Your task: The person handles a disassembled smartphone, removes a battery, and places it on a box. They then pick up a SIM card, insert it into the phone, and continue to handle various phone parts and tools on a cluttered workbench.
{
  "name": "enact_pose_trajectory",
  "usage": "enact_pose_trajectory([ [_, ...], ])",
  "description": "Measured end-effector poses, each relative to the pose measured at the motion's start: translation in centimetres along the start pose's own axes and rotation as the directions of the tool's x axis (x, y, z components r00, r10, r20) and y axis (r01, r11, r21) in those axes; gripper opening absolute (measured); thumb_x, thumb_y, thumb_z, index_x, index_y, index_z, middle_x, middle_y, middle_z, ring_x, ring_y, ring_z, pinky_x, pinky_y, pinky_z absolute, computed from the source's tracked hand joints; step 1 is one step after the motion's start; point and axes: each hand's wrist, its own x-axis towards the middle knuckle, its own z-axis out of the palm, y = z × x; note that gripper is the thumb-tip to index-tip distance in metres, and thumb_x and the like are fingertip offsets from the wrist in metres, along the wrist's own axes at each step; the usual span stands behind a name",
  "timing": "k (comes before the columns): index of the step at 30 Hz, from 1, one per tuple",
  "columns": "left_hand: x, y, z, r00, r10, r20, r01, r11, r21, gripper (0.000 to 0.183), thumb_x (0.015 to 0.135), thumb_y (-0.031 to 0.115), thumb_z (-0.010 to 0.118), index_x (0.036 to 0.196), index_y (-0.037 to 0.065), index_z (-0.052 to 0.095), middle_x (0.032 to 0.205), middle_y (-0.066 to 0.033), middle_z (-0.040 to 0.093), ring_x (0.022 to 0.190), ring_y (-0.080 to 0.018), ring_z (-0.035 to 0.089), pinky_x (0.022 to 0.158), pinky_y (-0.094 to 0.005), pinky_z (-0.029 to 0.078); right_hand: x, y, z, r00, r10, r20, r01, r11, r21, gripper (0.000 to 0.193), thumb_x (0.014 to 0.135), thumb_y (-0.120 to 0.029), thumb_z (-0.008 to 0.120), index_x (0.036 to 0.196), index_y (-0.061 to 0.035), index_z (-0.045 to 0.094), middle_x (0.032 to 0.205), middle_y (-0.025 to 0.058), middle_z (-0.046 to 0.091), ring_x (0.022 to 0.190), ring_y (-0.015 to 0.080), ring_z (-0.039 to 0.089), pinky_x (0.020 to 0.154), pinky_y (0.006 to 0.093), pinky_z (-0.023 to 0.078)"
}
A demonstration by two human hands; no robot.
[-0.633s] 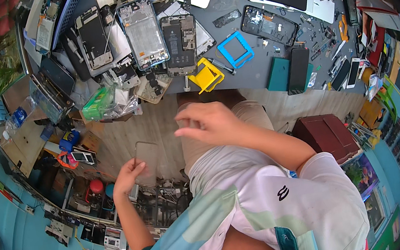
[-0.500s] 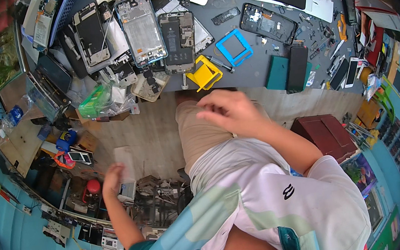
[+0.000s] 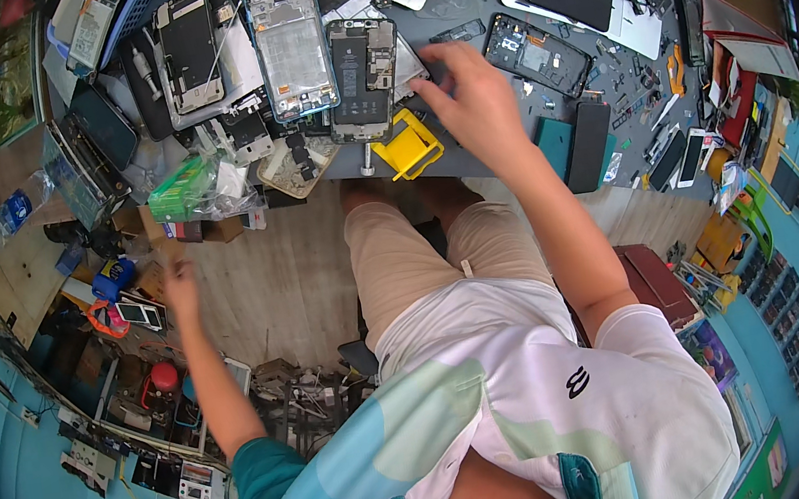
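My right hand [image 3: 479, 103] is over the front of the grey workbench, thumb and index finger apart, with nothing visible between them. It covers the spot where the blue square frame lay. Just left of it is a yellow plastic holder [image 3: 409, 147], and beyond that an opened phone with a black battery [image 3: 363, 78]. A phone housing with bare electronics [image 3: 537, 55] lies to its right. My left hand [image 3: 181, 290] hangs low at the left, off the bench, nearest a white-screened device [image 3: 141, 315]. Its fingers are smeared, and whether they hold anything is unclear.
More opened phones [image 3: 291, 52] crowd the bench's left half. Small parts and tools, among them orange-handled pliers [image 3: 676, 70], are strewn at the right. A dark phone [image 3: 589, 146] rests near the front edge. A green package in clear plastic [image 3: 182, 189] overhangs the left edge.
My right hand has moved from over my lap forward onto the bench. My left hand has shifted left and forward; the pale flat piece beside it no longer shows. My view has shifted slightly.
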Motion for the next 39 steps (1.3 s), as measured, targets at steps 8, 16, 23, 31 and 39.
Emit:
enact_pose_trajectory([
  [8, -15.2, 24.5, 12.0, 0.757, 0.117, 0.642, 0.168, 0.915, -0.366, 0.049, 0.099, 0.038, 0.068, 0.135, 0.005, 0.065, 0.123, -0.0172, 0.070, 0.111, -0.0250, 0.068, 0.096, -0.0368, 0.053, 2.5, -0.2, 1.7, 0.975, 0.219, 0.044, -0.222, 0.972, 0.074, 0.031, 0.083, -0.017, 0.081, 0.108, -0.0031, 0.070, 0.095, 0.0126, 0.071, 0.085, 0.0341, 0.071, 0.073, 0.0439, 0.056],
  [16, -18.7, 29.0, 13.5, 0.797, 0.151, 0.585, 0.064, 0.942, -0.331, 0.046, 0.098, 0.033, 0.070, 0.131, 0.001, 0.067, 0.121, -0.0191, 0.072, 0.105, -0.0270, 0.071, 0.090, -0.0371, 0.055, 3.1, 0.3, 1.6, 0.963, 0.261, 0.066, -0.261, 0.965, -0.005, 0.027, 0.085, -0.029, 0.079, 0.094, -0.0038, 0.075, 0.081, 0.0121, 0.074, 0.076, 0.0328, 0.071, 0.073, 0.0435, 0.056],
  [23, -18.2, 29.2, 11.6, 0.846, 0.141, 0.514, 0.058, 0.935, -0.351, 0.045, 0.098, 0.031, 0.068, 0.129, -0.001, 0.066, 0.124, -0.0200, 0.070, 0.105, -0.0297, 0.071, 0.091, -0.0391, 0.056, 2.8, 0.4, -1.8, 0.973, 0.205, 0.106, -0.216, 0.970, 0.108, 0.027, 0.077, -0.029, 0.077, 0.086, -0.0036, 0.075, 0.076, 0.0097, 0.073, 0.070, 0.0262, 0.071, 0.067, 0.0374, 0.055],
  [31, -19.2, 37.3, 8.4, 0.814, 0.312, 0.489, -0.068, 0.888, -0.455, 0.044, 0.099, 0.029, 0.068, 0.131, -0.001, 0.065, 0.129, -0.0193, 0.068, 0.111, -0.0284, 0.069, 0.092, -0.0378, 0.055, 0.7, 0.4, -5.6, 0.985, 0.165, 0.047, -0.168, 0.982, 0.086, 0.025, 0.078, -0.024, 0.077, 0.087, -0.0008, 0.075, 0.075, 0.0099, 0.073, 0.064, 0.0185, 0.069, 0.064, 0.0304, 0.055],
  [39, -20.5, 44.2, 8.1, 0.631, 0.415, 0.656, 0.540, 0.372, -0.755, 0.043, 0.105, 0.027, 0.062, 0.133, -0.006, 0.060, 0.127, -0.0188, 0.068, 0.116, -0.0244, 0.068, 0.096, -0.0358, 0.055, -0.5, 2.8, -7.3, 0.940, 0.341, -0.011, -0.320, 0.891, 0.322, 0.027, 0.090, -0.022, 0.077, 0.102, 0.0012, 0.076, 0.085, 0.0089, 0.078, 0.072, 0.0085, 0.068, 0.068, 0.0247, 0.054],
])
